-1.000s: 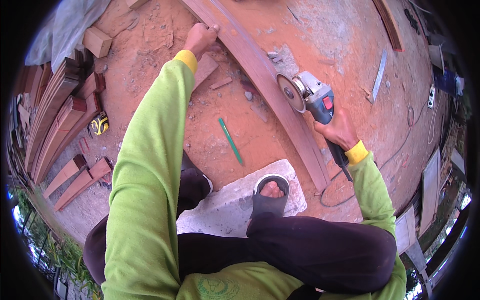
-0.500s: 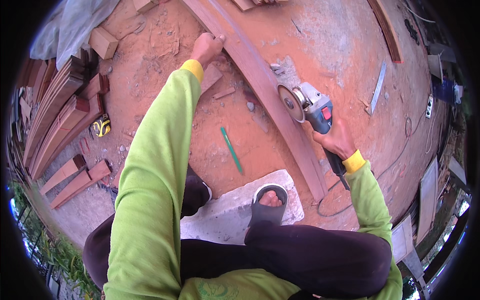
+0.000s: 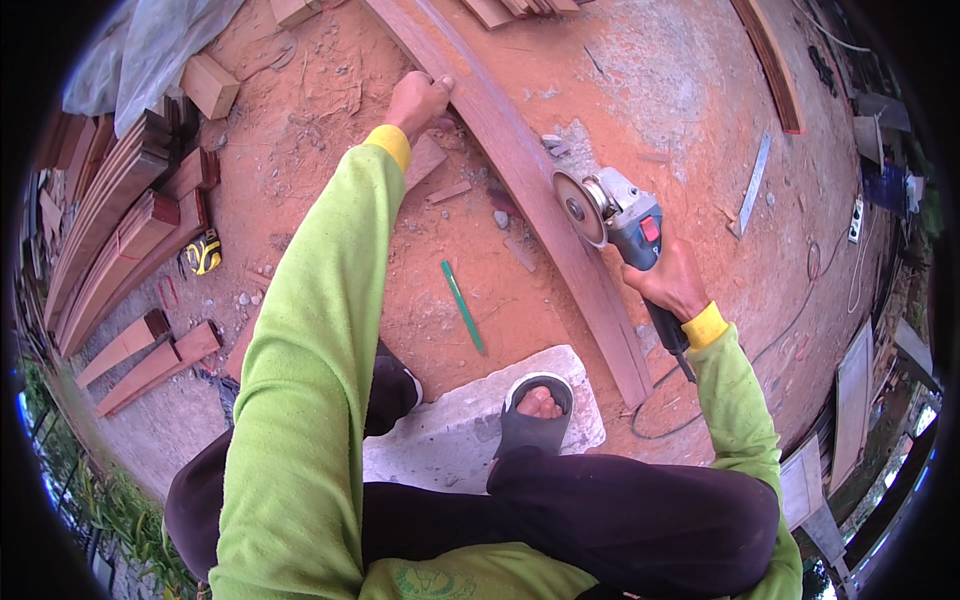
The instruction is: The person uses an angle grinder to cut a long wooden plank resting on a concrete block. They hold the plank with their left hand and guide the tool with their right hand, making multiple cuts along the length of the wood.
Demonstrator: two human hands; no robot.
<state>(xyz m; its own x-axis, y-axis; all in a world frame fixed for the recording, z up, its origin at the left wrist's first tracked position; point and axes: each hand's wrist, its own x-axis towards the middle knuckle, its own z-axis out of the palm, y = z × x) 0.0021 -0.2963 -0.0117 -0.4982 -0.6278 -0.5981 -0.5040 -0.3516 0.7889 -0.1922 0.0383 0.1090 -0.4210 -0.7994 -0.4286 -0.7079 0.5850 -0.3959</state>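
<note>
A long reddish-brown wooden plank (image 3: pixel 512 150) runs from the far middle down towards my right foot. My left hand (image 3: pixel 418 102) grips its left edge near the far end, the thumb on top and the fingers curled below. In my right hand (image 3: pixel 672 283) is an angle grinder (image 3: pixel 632 222) with a grey head, a dark body and a red switch. Its round disc (image 3: pixel 580 208) stands on edge over the plank's right side; whether it touches the wood I cannot tell. A black cord leaves the handle's lower end.
Stacked curved planks (image 3: pixel 110 225) and a yellow tape measure (image 3: pixel 204 252) lie at the left. A green pencil (image 3: pixel 463 306) rests on the dusty ground before a pale slab (image 3: pixel 470 425) under my feet. To the right are a metal ruler (image 3: pixel 755 185) and the looping cord.
Hands, plank and grinder stay almost in place; the view has shifted very slightly. A small sliver of wood on the ground left of the plank shows more plainly now.
</note>
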